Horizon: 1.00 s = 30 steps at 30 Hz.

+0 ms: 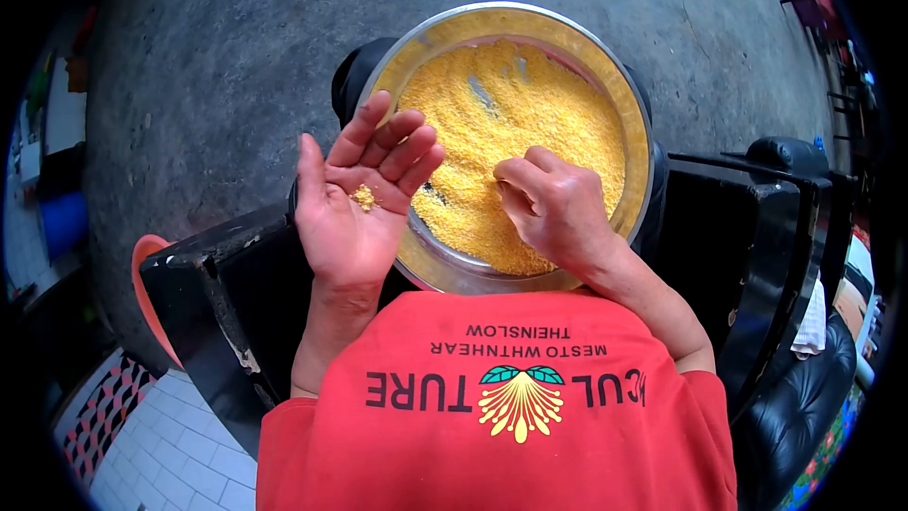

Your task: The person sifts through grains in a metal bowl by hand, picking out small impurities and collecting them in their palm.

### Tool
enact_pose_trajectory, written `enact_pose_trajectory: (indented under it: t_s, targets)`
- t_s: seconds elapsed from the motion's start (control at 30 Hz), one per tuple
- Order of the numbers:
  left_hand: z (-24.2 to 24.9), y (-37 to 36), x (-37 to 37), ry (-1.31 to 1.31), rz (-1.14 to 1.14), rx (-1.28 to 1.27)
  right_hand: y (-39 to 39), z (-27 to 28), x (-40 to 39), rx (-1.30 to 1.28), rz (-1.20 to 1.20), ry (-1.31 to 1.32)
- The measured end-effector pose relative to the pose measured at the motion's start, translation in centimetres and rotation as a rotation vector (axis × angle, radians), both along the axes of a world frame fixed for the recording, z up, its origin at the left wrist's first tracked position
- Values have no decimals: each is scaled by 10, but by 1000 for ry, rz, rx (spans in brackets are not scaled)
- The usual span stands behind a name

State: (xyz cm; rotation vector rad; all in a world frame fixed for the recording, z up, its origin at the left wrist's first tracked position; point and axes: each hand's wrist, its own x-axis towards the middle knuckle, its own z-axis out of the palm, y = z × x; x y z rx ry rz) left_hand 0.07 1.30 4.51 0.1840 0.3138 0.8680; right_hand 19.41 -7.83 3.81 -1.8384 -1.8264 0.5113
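Note:
A wide round metal basin (636,118) rests across my lap, its bottom spread with coarse yellow grain (558,104). Bare metal shows through in a few streaks. My left hand (355,194) is turned palm up beside the basin's left rim, fingers stretched out, with a small clump of yellow bits (363,197) lying on the palm. Over the grain, right of the basin's middle, my right hand (558,203) has its fingers curled together with the fingertips pointing down. Whatever those fingertips pinch is hidden.
Black chair parts (719,246) stand to both sides of me. An orange-red rounded rim (147,251) shows at the left. Grey concrete floor (236,57) stretches ahead, with white tiles (180,445) at lower left. A blue object (64,224) sits at the far left.

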Motion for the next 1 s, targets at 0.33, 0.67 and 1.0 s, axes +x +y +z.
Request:
enact_pose_trajectory:
  t_s: [0.33,0.67,1.0]
  targets:
    - [6,-15,28,41,-111,-193,26,51,-22,355,190,317]
    - [0,-3,6,-145,-21,-40,18,33,-5,244,35,191]
    - [-7,11,-16,-138,144,121,36,-2,-8,-15,176,2]
